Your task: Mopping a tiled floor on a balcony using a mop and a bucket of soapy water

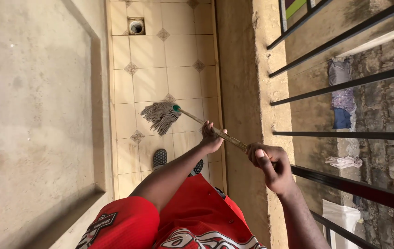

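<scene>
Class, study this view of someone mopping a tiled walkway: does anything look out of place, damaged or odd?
Little stands out. Both hands, left hand and right hand, grip the mop handle, with the mop head on the tiles. One oddity: the floor drain appears uncovered.

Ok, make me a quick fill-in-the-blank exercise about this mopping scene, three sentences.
1. Both hands grip the wooden ____ of the mop.
2. The left hand holds it nearer the mop head than the ____ hand.
3. The floor drain sits in the ____ floor.

Missing words: handle; right; tiled
</scene>
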